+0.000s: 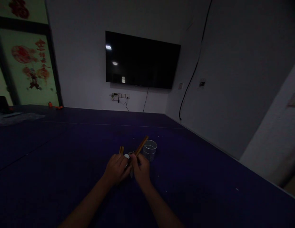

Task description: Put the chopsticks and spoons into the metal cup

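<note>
- A wide dark-blue counter [66, 164] carries everything; a black wall screen [141, 60] hangs beyond.
- A clear round plastic cup [149, 150] stands just right of the hands.
- The right hand [141, 169] pinches a long brown wooden stick [141, 145], slanting up-right towards the cup.
- The left hand [116, 169] is closed around short brown sticks [121, 149] pointing away.

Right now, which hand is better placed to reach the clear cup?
Right, probably. The right hand holds a wooden stick angled toward the clear cup just beyond it; the left hand sits farther away.
</note>
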